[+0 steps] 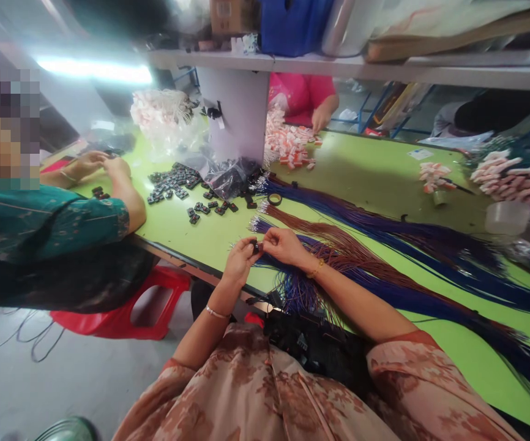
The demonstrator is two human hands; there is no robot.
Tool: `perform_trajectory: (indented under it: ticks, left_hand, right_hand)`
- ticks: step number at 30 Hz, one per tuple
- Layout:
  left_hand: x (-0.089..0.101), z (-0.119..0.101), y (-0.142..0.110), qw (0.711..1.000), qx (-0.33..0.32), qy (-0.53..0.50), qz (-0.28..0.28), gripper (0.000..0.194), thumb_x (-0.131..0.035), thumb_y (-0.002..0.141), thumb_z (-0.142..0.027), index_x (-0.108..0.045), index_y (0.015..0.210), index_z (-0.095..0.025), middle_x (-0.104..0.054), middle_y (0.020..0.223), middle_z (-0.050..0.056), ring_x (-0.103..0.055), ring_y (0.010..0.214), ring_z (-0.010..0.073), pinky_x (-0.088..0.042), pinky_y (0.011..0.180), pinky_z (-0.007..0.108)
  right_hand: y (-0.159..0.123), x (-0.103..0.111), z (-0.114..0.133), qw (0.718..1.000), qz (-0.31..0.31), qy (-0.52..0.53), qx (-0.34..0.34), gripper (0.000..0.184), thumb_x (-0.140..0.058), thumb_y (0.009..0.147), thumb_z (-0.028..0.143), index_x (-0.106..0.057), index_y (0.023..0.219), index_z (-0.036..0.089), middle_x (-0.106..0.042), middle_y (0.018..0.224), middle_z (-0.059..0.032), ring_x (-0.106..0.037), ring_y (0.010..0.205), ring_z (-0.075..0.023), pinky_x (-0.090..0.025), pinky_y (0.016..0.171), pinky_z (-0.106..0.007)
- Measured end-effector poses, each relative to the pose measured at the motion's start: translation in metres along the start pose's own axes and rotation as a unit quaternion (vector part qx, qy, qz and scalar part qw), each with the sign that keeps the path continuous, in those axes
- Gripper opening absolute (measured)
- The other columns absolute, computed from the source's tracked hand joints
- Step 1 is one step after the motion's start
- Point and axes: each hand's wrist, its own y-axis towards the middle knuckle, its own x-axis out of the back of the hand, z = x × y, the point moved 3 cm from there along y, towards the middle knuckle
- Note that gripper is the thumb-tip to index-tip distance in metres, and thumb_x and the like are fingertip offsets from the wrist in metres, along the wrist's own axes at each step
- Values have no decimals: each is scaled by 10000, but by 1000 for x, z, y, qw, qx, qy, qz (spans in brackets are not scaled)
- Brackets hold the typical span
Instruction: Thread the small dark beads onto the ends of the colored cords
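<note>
My left hand [240, 260] pinches a small black connector [255, 247] above the near edge of the green table. My right hand [287, 246] meets it from the right, fingertips closed against the connector; what they pinch is too small to make out. Beneath and beside my right hand run bundles of brown wires [338, 236] and blue wires [398, 295] with bare metal ends pointing left. A tangle of blue and brown wires [299, 291] hangs over the table edge below my right wrist. Several loose black connectors [175, 182] lie beyond my left hand.
A roll of black tape [275, 199] lies past the wire ends, near a plastic bag [231, 177]. Co-workers sit left, by a red stool [155, 306], and across the table near orange-white connectors [292, 144]. A shelf [302, 63] spans above. Black items [315, 346] rest at my lap.
</note>
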Motion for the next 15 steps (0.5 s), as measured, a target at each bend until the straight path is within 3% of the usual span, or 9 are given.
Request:
perform_trajectory:
  ticks: [11,15]
  left_hand:
    - [-2,0,-3,1000,-14,24,8,347,-762,622,-189,-587,919,-161,-652,851,14,-617,800,110,-480,874,307]
    - [-3,0,-6,998,-21,51,-2,345,-775,605,-205,-590,892,-155,-653,815,14,-618,771,112,-483,847,305]
  right_hand:
    - [-2,-7,2,999,-16,-23,-17,116,-567,703,255,-568,639,159,-525,561,30,-416,515,-84,-269,509,-207]
    - [-3,-7,2,1000,-3,-13,5,108,-536,722,224,-569,647,155,-536,578,26,-419,532,-85,-287,530,-206]
